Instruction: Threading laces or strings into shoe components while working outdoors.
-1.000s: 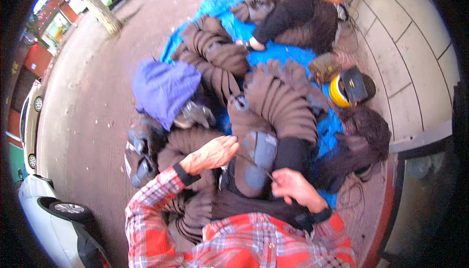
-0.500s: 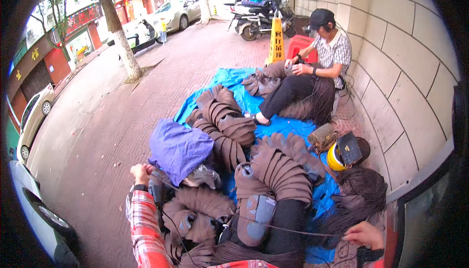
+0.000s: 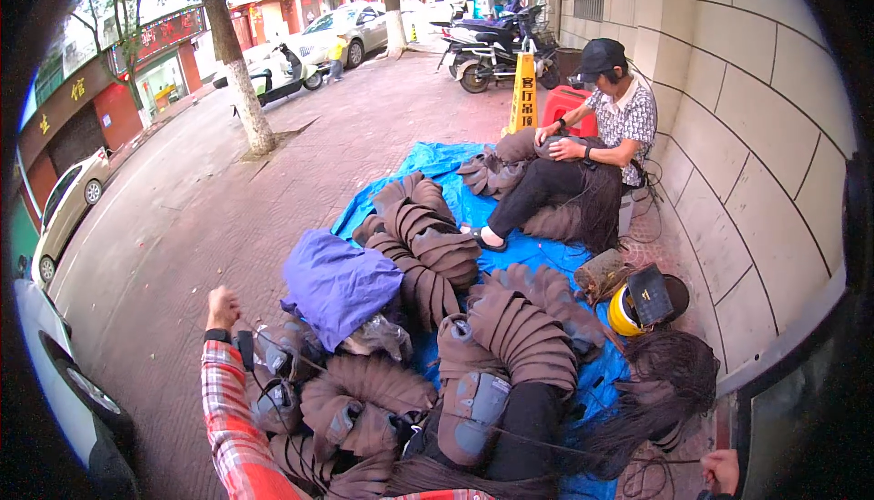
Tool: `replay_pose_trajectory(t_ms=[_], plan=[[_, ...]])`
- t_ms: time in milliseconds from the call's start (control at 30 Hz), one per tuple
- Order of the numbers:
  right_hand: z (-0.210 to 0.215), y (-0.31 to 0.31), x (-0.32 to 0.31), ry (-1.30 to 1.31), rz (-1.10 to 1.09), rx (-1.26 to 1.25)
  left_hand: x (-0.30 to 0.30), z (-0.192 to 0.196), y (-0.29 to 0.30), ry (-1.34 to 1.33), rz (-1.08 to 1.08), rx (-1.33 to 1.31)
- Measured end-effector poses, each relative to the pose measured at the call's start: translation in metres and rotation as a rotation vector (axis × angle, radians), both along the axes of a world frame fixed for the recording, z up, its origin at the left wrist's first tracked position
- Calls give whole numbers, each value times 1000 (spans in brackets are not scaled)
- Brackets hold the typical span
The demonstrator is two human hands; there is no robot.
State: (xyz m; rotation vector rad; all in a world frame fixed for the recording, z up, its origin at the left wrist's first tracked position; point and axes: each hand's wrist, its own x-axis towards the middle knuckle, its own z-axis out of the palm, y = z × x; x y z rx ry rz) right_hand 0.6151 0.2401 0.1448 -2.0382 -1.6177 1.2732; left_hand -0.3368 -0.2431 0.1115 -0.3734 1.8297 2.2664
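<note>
At the left, my left hand (image 3: 223, 307) is raised and closed, with a thin dark cord running from it toward my lap. Low at the right edge, my right hand (image 3: 721, 471) is also closed on the dark cord (image 3: 637, 456), which crosses my legs. On my lap lies a brown shoe-shaped piece (image 3: 473, 416) with grey patches, probably a shoe upper. Curved rows of similar brown pieces (image 3: 523, 336) lie around my knees. A thick bundle of dark cords (image 3: 674, 368) sits beside my right leg.
A blue tarp (image 3: 533, 248) lies under the rows, with a purple cloth (image 3: 339, 283) at left. Ahead, a seated person (image 3: 619, 113) handles similar pieces. A yellow container (image 3: 624, 311) stands near the tiled wall (image 3: 728, 127). Beyond are a yellow sign (image 3: 523, 95) and parked scooters (image 3: 492, 49).
My hands have moved farther apart: the left outward and slightly up, the right outward and down to the picture's edge. The seated person's hands have shifted on the brown pieces.
</note>
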Motion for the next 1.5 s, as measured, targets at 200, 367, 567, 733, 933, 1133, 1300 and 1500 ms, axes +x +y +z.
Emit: replay_pose_trajectory(t_ms=[200, 367, 567, 733, 933, 1133, 1300, 1500], plan=[[37, -36, -230, 543, 509, -34, 272, 98, 274, 168, -1262, -16], [54, -74, -366, 1047, 710, -326, 438, 36, 335, -26, -1454, 312], [16, -86, -349, 1704, 176, -615, 458, 33, 299, 140, -1387, 90], [11, -83, -368, 1047, 293, -227, 445, 2, 285, 208, -1249, 44], [-4, -86, -382, 790, 532, 253, 430, -1, 299, 438, -1171, -44], [-23, -100, -388, 986, 424, 30, 442, -5, 286, 337, -1278, 0], [-28, -105, -386, 917, 450, 52, 444, -11, 283, 416, -1323, -62], [-20, -108, -388, 764, 458, 172, 443, 7, 285, 566, -1326, -184]])
